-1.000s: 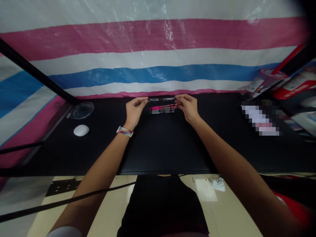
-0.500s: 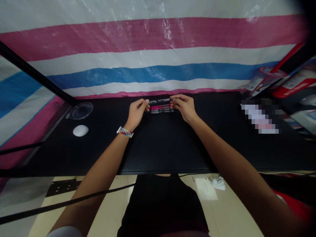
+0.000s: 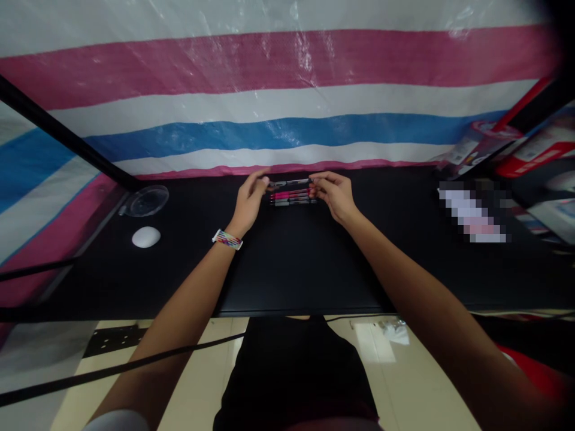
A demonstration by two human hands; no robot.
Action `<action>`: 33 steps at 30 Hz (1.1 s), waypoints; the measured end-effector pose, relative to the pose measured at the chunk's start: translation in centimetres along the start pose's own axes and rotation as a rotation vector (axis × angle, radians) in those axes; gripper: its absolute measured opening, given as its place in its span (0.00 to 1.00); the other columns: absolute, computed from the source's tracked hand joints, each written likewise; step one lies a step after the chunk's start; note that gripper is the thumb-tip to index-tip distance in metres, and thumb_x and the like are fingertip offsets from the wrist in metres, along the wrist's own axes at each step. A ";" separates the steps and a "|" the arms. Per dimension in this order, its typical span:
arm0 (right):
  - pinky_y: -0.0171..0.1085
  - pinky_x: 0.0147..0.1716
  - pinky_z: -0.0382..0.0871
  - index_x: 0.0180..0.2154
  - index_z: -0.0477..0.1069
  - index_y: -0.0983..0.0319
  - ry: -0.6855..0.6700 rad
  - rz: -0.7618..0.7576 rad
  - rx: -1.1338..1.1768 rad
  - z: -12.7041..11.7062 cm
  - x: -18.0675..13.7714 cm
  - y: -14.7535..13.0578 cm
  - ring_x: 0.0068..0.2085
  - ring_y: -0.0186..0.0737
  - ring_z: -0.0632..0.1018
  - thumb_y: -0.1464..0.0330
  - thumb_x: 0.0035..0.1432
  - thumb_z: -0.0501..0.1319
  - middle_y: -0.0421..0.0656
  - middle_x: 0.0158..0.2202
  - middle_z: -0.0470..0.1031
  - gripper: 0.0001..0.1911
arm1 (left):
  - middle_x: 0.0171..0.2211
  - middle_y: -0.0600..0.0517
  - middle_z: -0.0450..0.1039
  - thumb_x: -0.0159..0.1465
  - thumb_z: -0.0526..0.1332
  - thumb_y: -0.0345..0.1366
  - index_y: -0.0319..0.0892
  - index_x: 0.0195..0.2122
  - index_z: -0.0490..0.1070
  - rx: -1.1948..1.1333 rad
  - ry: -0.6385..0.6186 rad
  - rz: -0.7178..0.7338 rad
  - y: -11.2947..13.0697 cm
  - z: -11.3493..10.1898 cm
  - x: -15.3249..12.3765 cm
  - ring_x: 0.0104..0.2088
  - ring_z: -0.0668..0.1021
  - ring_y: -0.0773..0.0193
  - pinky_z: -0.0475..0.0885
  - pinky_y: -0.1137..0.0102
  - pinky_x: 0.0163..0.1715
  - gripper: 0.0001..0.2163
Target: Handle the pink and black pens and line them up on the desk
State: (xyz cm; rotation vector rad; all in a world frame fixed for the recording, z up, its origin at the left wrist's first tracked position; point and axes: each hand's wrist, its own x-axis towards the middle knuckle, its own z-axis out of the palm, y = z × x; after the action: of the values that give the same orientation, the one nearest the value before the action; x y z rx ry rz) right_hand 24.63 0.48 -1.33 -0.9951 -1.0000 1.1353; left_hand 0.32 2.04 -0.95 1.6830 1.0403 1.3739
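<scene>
A row of several pens (image 3: 293, 197) lies side by side on the black table (image 3: 287, 257) near its far edge, some pink, some dark with silver. My right hand (image 3: 333, 193) pinches the right end of the farthest, dark pen (image 3: 291, 182). My left hand (image 3: 250, 199) is at the left ends of the pens, fingers loosened and partly spread, touching or just off the dark pen's tip. A multicoloured band sits on my left wrist.
A clear plastic lid or dish (image 3: 146, 200) and a white oval object (image 3: 146, 237) lie at the table's left. Boxes and packages (image 3: 503, 149) crowd the right side. A striped plastic sheet (image 3: 269, 90) forms the back wall. A black cable (image 3: 112, 368) crosses the floor below.
The dark pen has come down from above the row to lie at its far side. My left hand's pinch has loosened and its fingers have spread.
</scene>
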 end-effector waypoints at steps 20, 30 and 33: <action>0.46 0.35 0.80 0.32 0.83 0.58 -0.010 0.015 0.015 0.0 0.0 0.1 0.29 0.40 0.79 0.68 0.53 0.71 0.43 0.29 0.80 0.03 | 0.32 0.49 0.84 0.73 0.65 0.41 0.46 0.30 0.80 0.126 -0.001 0.019 0.1 -0.4 0.2 0.37 0.84 0.59 0.78 0.62 0.47 0.14; 0.43 0.39 0.80 0.35 0.82 0.58 -0.055 0.029 0.121 0.1 0.0 0.3 0.32 0.39 0.79 0.63 0.53 0.75 0.42 0.30 0.80 0.08 | 0.33 0.49 0.84 0.73 0.67 0.48 0.45 0.34 0.81 0.006 0.042 0.030 -0.2 0.0 0.3 0.37 0.85 0.62 0.79 0.66 0.43 0.15; 0.44 0.43 0.81 0.37 0.83 0.58 -0.086 0.050 0.171 0.2 -0.1 0.3 0.35 0.39 0.80 0.63 0.55 0.76 0.42 0.32 0.81 0.09 | 0.32 0.49 0.84 0.70 0.70 0.47 0.46 0.42 0.83 -0.086 0.059 0.004 -0.4 0.0 0.4 0.34 0.84 0.63 0.78 0.69 0.34 0.11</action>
State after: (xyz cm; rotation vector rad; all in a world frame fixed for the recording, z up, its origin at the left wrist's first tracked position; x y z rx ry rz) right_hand 24.40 0.46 -1.57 -0.8439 -0.9328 1.2921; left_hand 0.27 2.59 -1.14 1.5914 0.9976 1.4576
